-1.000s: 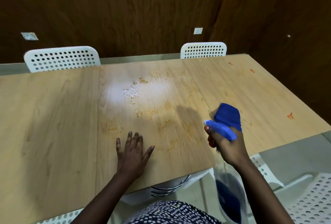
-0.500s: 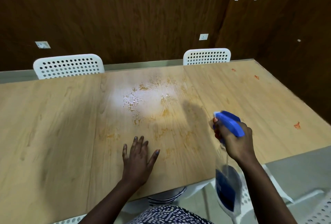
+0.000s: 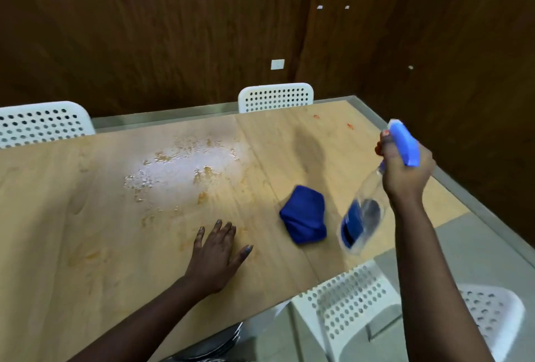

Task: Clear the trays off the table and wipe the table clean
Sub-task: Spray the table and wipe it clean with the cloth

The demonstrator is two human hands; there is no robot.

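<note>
Table: a long light wooden table (image 3: 86, 216) with a seam down its middle; orange-brown smears and a wet, shiny patch of droplets (image 3: 185, 170) lie across the far centre, and a few small red spots (image 3: 350, 126) sit near the far right corner.
Cloth: a crumpled dark blue cloth (image 3: 304, 218) lies on the table near the front edge, between the two hands and touching neither.
Left hand: the left hand (image 3: 215, 260) rests palm down on the wood, fingers straight and spread, holding nothing.
Right hand: the right hand (image 3: 405, 172) is raised over the table's right side, fingers curled round the neck of a clear plastic spray bottle with a blue trigger head (image 3: 404, 143); one finger seems to sit on the trigger, though blur makes this uncertain.
Bottle body: hangs tilted below the hand, with a blue label.
Chairs: white perforated plastic chairs (image 3: 276, 98) stand at the far side, with more at the near right.
Wall: dark wood panelling (image 3: 144, 28) behind.
</note>
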